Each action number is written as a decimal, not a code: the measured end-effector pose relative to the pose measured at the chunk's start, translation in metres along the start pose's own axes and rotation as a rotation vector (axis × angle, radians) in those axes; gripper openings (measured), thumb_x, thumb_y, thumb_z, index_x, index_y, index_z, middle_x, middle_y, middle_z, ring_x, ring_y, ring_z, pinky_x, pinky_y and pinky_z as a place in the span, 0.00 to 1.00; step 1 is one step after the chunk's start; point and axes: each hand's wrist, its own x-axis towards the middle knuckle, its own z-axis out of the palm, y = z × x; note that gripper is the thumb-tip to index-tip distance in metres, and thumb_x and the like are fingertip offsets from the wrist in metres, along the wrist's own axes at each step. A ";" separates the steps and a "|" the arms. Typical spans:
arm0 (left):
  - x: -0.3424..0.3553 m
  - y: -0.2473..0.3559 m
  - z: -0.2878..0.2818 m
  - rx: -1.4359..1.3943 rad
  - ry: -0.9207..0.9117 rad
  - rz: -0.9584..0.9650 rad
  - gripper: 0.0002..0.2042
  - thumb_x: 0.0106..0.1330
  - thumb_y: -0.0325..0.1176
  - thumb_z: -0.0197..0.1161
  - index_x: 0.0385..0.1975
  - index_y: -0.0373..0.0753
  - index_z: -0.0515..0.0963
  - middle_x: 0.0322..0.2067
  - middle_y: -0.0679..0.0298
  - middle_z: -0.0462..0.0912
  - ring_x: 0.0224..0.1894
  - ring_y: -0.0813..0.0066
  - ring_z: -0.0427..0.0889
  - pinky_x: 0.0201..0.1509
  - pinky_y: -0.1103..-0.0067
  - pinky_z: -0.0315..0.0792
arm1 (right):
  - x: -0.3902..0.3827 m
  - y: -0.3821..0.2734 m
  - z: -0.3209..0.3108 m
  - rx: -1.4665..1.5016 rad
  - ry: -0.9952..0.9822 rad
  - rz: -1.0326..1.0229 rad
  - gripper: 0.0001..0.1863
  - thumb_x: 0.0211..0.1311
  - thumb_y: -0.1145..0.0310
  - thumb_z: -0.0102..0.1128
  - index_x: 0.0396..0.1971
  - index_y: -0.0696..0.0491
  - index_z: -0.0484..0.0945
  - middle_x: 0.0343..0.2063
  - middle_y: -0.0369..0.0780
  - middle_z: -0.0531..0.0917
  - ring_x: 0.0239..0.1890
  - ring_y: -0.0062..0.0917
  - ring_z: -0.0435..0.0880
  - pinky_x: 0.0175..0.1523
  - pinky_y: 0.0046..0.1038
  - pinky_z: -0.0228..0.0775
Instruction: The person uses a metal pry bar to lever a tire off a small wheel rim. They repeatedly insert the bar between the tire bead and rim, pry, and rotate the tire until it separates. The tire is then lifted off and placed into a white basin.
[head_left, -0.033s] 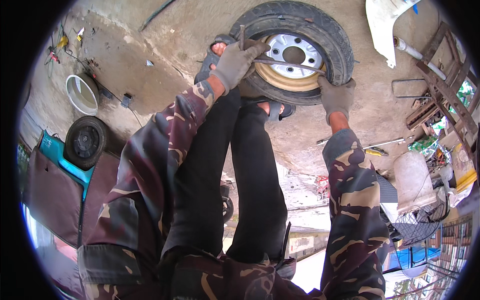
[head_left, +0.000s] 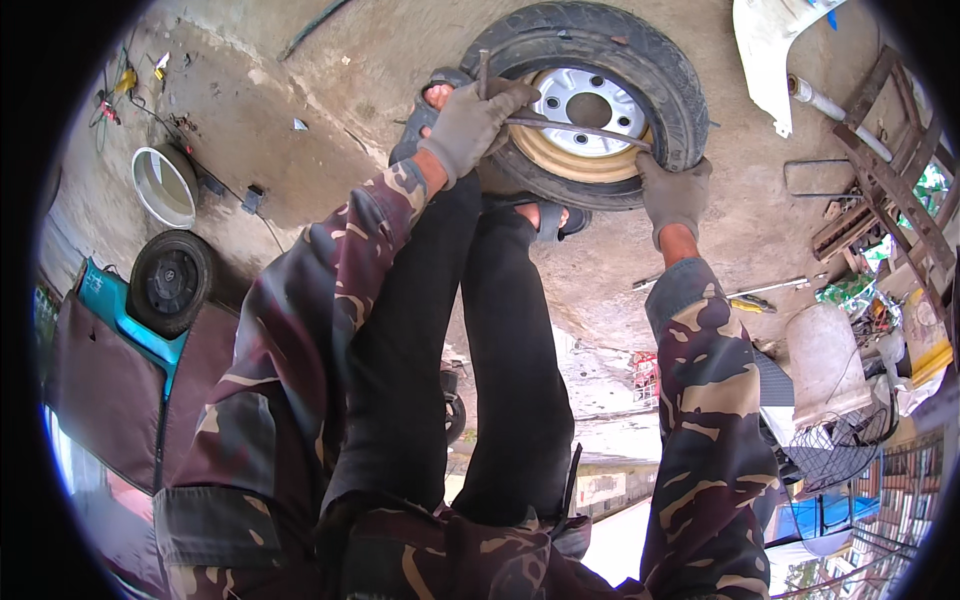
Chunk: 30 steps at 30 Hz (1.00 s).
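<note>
A black tire (head_left: 665, 75) lies on the concrete by my feet, around a wheel rim with a silver centre (head_left: 612, 97) and a tan-gold edge. My gloved left hand (head_left: 470, 128) is closed around metal tire levers at the rim's left side. One lever (head_left: 485, 70) sticks up past the fingers; another long lever (head_left: 580, 130) runs across the rim to the right. With its fingers bent over the tire's near right edge, my gloved right hand (head_left: 675, 195) grips the tire. Its thumb is close to the long lever's far end; whether it touches the lever is unclear.
My sandalled feet (head_left: 548, 215) stand close against the tire. To the left are a pale round ring (head_left: 166, 187) and a vehicle's small wheel (head_left: 172, 283). A white panel (head_left: 770, 60), a rusty metal frame (head_left: 890, 150) and yellow-handled pliers (head_left: 750, 304) are on the right.
</note>
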 end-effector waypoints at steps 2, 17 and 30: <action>0.000 0.000 -0.003 0.027 -0.051 0.048 0.16 0.80 0.47 0.66 0.50 0.39 0.88 0.29 0.74 0.81 0.18 0.89 0.66 0.20 0.86 0.56 | 0.000 0.001 -0.004 -0.004 -0.019 -0.010 0.49 0.43 0.48 0.82 0.57 0.70 0.71 0.50 0.58 0.86 0.53 0.49 0.88 0.60 0.40 0.78; -0.013 0.012 0.038 0.118 -0.201 0.089 0.25 0.80 0.55 0.62 0.56 0.35 0.85 0.19 0.72 0.75 0.19 0.86 0.71 0.23 0.83 0.63 | 0.004 0.007 -0.009 0.003 -0.113 -0.071 0.49 0.46 0.50 0.83 0.60 0.69 0.70 0.51 0.58 0.86 0.54 0.50 0.88 0.62 0.40 0.78; -0.094 0.034 0.135 -0.419 -0.141 -0.187 0.20 0.84 0.50 0.57 0.38 0.39 0.80 0.34 0.61 0.87 0.28 0.74 0.84 0.26 0.78 0.75 | 0.026 0.010 -0.048 -0.199 -0.481 -0.125 0.53 0.55 0.46 0.81 0.64 0.72 0.63 0.56 0.63 0.84 0.61 0.53 0.86 0.66 0.42 0.79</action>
